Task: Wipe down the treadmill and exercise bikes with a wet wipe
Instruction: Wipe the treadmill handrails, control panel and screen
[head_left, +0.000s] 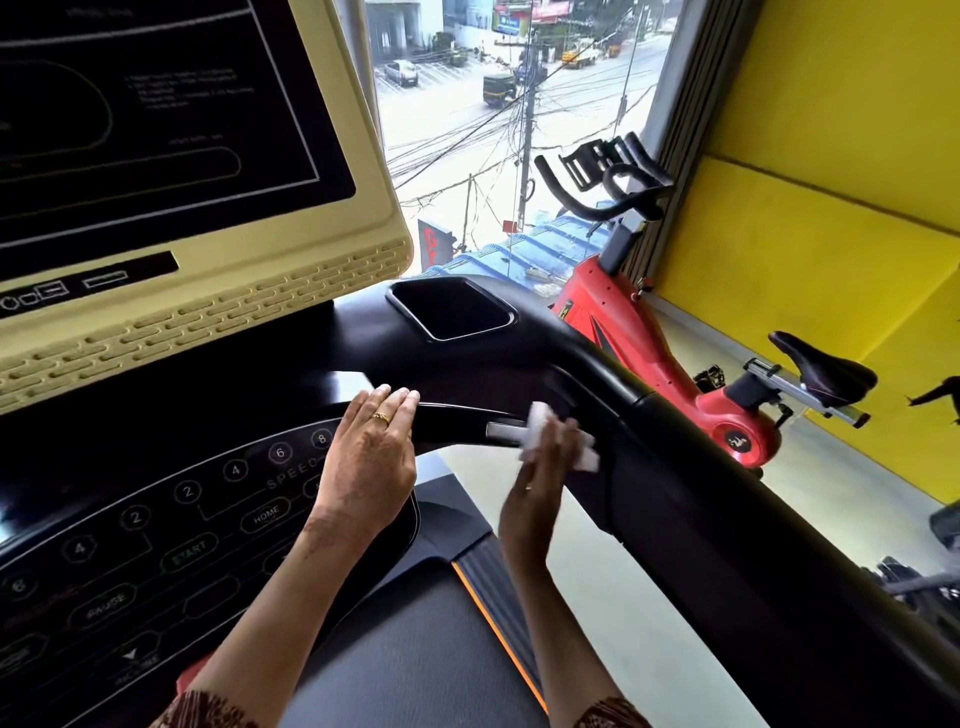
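Observation:
I stand on a black treadmill (675, 519) with a cream-framed screen above a button console (156, 545). My left hand (371, 457) rests flat, fingers straight, on the front handlebar at the console's right end. My right hand (545, 467) holds a white wet wipe (540, 434) against the inner side of the right side rail, where the handlebar's silver sensor strip meets it. A red and black exercise bike (649, 338) stands beyond the rail on the right.
A recessed cup holder (449, 312) sits in the console's right wing. The treadmill belt (415, 649) with an orange edge strip runs below. A large window faces a street ahead; yellow walls (831, 156) close the right side. Dark equipment (924, 582) shows at far right.

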